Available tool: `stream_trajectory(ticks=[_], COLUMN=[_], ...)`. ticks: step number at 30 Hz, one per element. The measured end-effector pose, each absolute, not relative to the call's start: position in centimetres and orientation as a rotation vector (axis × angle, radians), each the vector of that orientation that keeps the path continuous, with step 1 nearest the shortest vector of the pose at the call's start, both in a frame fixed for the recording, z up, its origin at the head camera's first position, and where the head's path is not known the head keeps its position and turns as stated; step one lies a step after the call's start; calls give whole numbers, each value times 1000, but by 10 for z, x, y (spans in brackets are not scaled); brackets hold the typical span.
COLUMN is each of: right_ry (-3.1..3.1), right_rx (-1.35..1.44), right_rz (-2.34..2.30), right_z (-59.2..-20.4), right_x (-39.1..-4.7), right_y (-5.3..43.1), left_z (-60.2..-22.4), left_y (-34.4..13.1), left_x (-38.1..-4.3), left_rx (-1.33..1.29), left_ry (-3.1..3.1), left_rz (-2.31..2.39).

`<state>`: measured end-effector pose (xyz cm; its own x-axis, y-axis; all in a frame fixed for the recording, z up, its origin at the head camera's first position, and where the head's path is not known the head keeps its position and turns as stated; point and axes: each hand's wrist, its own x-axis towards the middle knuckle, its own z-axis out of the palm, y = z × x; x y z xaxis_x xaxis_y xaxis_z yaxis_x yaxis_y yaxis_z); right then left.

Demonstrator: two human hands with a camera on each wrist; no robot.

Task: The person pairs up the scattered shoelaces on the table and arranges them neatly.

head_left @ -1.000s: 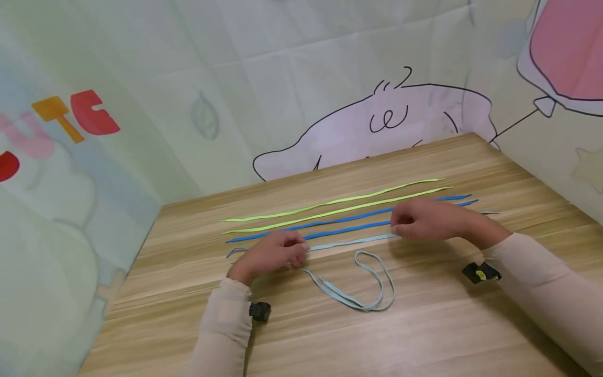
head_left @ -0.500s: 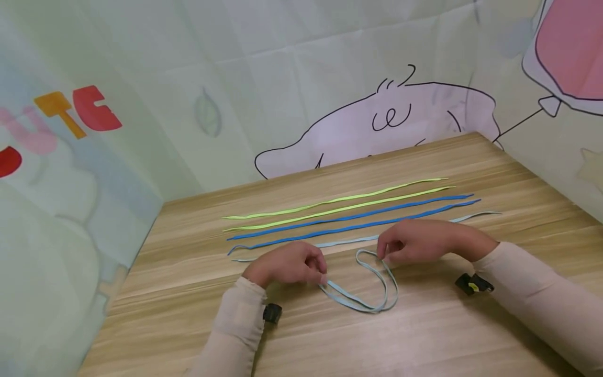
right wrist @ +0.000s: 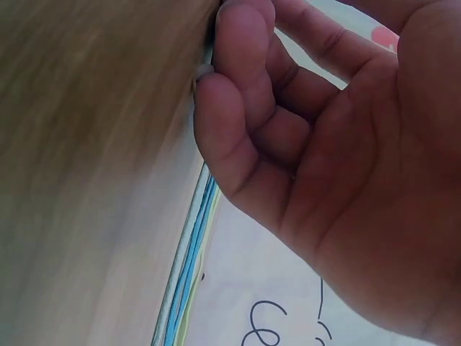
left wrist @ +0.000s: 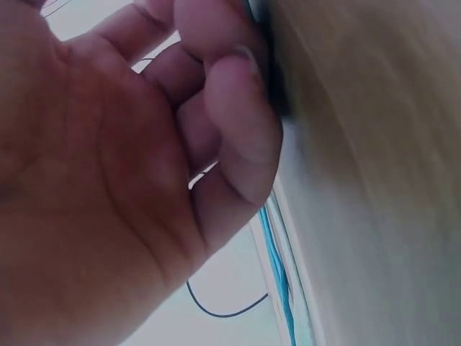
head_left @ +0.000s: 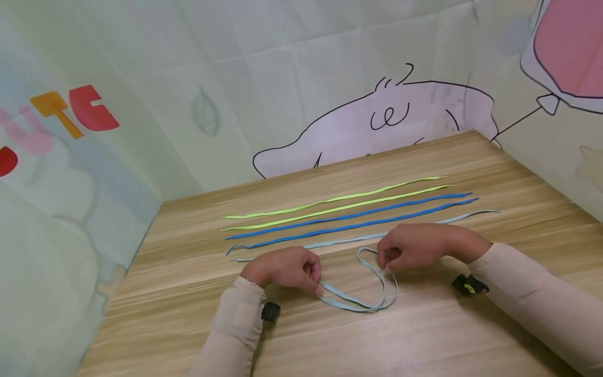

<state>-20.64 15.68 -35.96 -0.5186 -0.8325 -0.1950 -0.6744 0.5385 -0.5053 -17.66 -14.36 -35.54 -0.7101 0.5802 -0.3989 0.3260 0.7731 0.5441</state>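
Observation:
A loose light blue shoelace (head_left: 374, 309) lies looped and doubled on the table in the head view. The fingertips of my left hand (head_left: 285, 269) pinch it at its left end. At the right side of the loop, my right hand (head_left: 419, 246) holds the lace between thumb and fingers. Behind both hands a second light blue shoelace (head_left: 346, 241) lies stretched out, partly covered by the right hand. In the wrist views, the curled fingers of the left hand (left wrist: 130, 166) and right hand (right wrist: 346, 166) hide the pinched spots.
Beyond the straight light blue lace lie two blue shoelaces (head_left: 348, 228) and two yellow-green shoelaces (head_left: 339, 198), roughly parallel. The wooden table (head_left: 188, 293) meets a printed cloth backdrop (head_left: 235, 104) at the back and sides. Black wrist cameras (head_left: 270, 312) hang under both sleeves.
Both hands have left the straight light blue lace and come down toward me to the looped one. The left hand now grips its left end, the right hand its right side.

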Motion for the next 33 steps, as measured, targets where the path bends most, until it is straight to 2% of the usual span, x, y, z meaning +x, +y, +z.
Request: stream_trajectory(ticks=[17,33], right_ry=[2509,2459], right_rx=[-1046,-1021], right_rz=[-384,-563], right_z=[-356,-358], right_x=[-214,-224], right_y=[164,179], left_z=[-355,-354], left_y=[-146,-144], left_x=[-174,-172], left_rx=[637,660], left_ry=[2351,2373], left_rz=[558,492])
